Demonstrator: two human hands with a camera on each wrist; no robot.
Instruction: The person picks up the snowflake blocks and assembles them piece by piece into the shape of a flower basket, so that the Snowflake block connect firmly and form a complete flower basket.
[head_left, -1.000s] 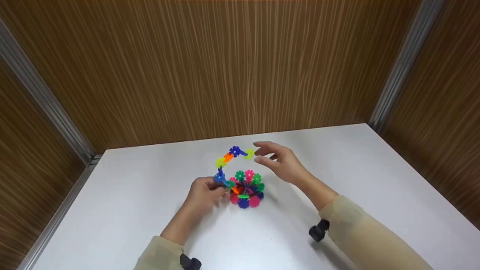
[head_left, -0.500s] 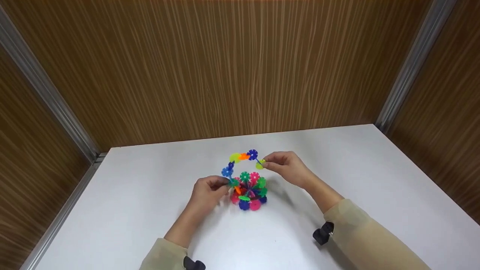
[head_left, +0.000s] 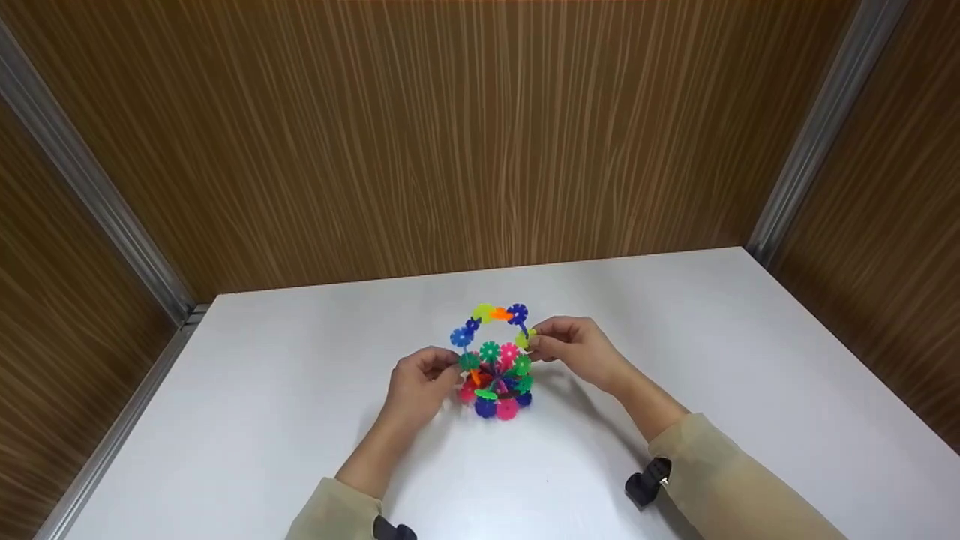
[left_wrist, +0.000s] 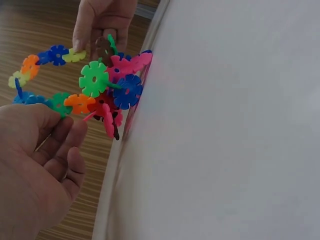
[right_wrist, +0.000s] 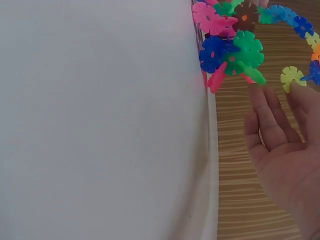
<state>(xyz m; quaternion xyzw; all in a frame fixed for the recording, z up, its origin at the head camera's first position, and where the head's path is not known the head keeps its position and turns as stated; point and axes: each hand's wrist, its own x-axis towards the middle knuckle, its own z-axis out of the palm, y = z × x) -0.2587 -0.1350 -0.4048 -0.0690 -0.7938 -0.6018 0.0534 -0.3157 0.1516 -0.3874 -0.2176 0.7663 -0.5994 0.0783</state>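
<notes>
A basket-like cluster (head_left: 495, 386) of interlocking plastic snowflake discs stands on the white table, pink, blue, green, red and brown. From its left side rises an arched chain (head_left: 501, 313) of blue, yellow and orange discs. My left hand (head_left: 417, 382) pinches the green disc (left_wrist: 60, 104) low on the arch's left, its fingertips partly hidden. My right hand (head_left: 581, 351) pinches the yellow disc (right_wrist: 292, 78) at the arch's right end. That yellow disc is apart from the cluster in the right wrist view, just above the cluster's right side.
The white tabletop (head_left: 247, 390) reaches back to a wood-grain panel (head_left: 480, 150). Similar side panels with metal corner posts (head_left: 810, 135) stand left and right. A black wrist device (head_left: 646, 484) sits at the right sleeve.
My right hand has come in to grip the yellow end disc and brought it down toward the cluster's right side. The arch has swung right. My left hand stays at the left side.
</notes>
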